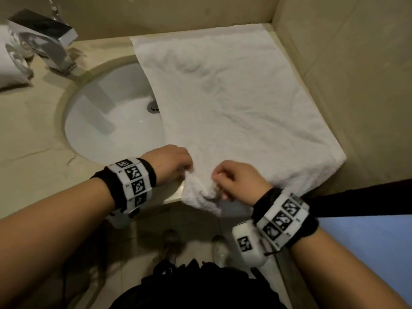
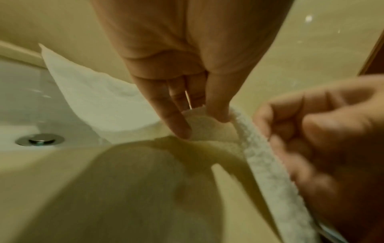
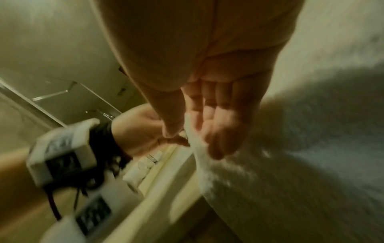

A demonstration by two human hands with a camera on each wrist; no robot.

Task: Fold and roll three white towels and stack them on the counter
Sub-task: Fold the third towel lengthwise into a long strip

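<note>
Both hands pinch the near corner of a white towel (image 1: 234,103): left hand (image 1: 171,163) at 7 o'clock, right hand (image 1: 236,181) just beside it at 6. The towel lies flat on the worktop (image 1: 33,134), its left edge overhanging the sink (image 1: 111,112). To start the roll well, keep the hem even and tight. Walls close in at 12 and 3 o'clock; open room lies toward 9.
</note>
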